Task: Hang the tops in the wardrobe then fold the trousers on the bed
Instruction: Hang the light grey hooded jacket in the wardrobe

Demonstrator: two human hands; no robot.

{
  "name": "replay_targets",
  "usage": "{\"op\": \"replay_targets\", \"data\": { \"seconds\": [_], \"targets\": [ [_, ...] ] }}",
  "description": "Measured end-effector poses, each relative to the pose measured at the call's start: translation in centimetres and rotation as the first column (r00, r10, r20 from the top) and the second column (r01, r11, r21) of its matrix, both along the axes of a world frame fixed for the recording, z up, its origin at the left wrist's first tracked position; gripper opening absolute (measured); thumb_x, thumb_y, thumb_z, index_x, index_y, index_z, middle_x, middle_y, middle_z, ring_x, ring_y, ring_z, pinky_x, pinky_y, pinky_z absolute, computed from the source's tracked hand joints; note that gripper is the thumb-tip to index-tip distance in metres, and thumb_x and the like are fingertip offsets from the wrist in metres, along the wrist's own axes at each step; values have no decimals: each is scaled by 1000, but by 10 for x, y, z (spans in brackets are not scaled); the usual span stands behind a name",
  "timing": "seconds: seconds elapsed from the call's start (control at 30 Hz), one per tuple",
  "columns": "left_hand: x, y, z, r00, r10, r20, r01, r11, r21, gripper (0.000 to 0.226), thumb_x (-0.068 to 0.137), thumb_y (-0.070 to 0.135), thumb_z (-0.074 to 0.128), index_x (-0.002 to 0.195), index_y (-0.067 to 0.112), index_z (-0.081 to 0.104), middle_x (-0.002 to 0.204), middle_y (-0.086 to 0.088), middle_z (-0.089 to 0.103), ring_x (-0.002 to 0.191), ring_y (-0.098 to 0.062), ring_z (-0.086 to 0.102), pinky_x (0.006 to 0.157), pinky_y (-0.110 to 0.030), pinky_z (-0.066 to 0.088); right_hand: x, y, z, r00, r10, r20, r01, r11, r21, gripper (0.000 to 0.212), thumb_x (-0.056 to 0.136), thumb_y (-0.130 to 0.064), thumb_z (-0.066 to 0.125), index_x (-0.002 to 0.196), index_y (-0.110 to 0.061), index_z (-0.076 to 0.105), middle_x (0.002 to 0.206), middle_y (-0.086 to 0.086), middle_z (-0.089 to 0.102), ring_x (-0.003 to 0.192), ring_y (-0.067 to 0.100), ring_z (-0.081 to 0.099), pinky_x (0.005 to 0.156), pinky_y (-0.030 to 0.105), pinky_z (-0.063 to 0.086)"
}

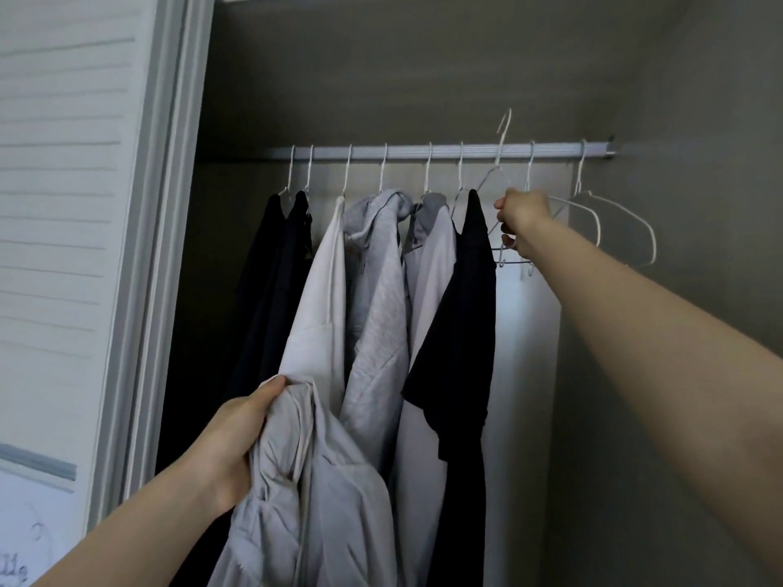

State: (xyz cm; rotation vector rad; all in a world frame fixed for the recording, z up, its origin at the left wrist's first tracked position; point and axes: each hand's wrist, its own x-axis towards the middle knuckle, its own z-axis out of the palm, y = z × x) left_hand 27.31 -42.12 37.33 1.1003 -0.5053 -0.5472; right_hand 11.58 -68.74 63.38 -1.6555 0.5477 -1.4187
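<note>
Thin white coated-wire hangers (610, 222) hang on a ribbed, matt metal rail (445, 152); the pale grey top (330, 493), lower centre, is soft, creased, matt cloth.

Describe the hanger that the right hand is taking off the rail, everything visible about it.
The empty hanger is thin white wire, bare of clothing. Its hook is lifted clear above the rail and tilts rightward. The right hand grips its body below the neck, hiding part of it. It sits between a black top and other empty hangers on the rail's right end. Its lower bar shows beneath the fingers.
</note>
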Motion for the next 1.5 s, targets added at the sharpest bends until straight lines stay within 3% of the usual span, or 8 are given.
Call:
{"op": "replay_targets", "data": {
  "seconds": [0.37,0.5,0.63,0.8,0.9,1.1,1.2,1.5],
  "targets": [
    [-22,14,-8,996,-10,-87,12,1000,27,33,97,34,57,103,5,73,96,-19,74,98,-35,68,79,-43,54,-57,107,-102,984,-68,164,122,931,-344,34,97,-20,42,66,-17,53,52,-11,44,47,5,36,50,21,31],
    [-34,26,-11,994,-25,-102,28,999,20,32,96,34,57,100,6,73,96,-19,75,95,-33,69,75,-41,55,-101,155,-189,996,-46,82,78,886,-458,16,93,-8,52,98,-19,62,67,-12,59,57,5,49,56,9,38],
    [-50,41,-18,990,-44,-130,51,997,55,34,96,35,59,106,4,71,104,-21,72,97,-36,68,75,-41,55,-126,195,-235,993,100,-67,-116,941,-318,50,88,2,60,127,-25,41,73,-5,66,64,11,64,71,22,53],
    [-69,59,-26,992,-32,-121,41,997,66,33,95,35,61,107,5,71,105,-20,72,96,-35,68,74,-40,56,-140,226,-260,968,234,-93,-250,936,-246,25,94,-7,56,116,-19,55,47,-6,44,35,8,37,40,19,36],
    [-73,70,-30,995,-10,-98,16,998,58,30,95,31,61,108,6,72,107,-20,72,95,-32,69,75,-39,57,-150,231,-272,955,295,4,-293,949,-115,21,96,-3,50,100,-20,62,49,-4,32,37,10,24,39,17,24],
    [-76,85,-39,999,35,-31,-30,989,143,34,95,34,60,106,4,71,102,-15,73,93,-28,70,76,-36,56,-153,243,-283,823,567,-30,-554,814,178,23,94,-16,57,116,-22,59,55,4,44,39,15,37,40,22,36],
    [-74,86,-43,997,76,6,-76,979,187,31,93,35,63,97,5,72,94,-13,75,86,-26,71,69,-33,54,-146,243,-289,824,565,-36,-542,806,236,22,100,-20,48,104,-12,67,52,-3,26,39,8,20,37,15,19],
    [-57,104,-50,982,180,58,-189,942,276,30,92,37,64,101,8,69,98,-14,72,88,-28,70,69,-33,55,-174,208,-311,781,526,-335,-420,841,340,30,96,-14,50,79,-8,73,51,-5,22,42,9,17,40,15,14]
  ]
}}
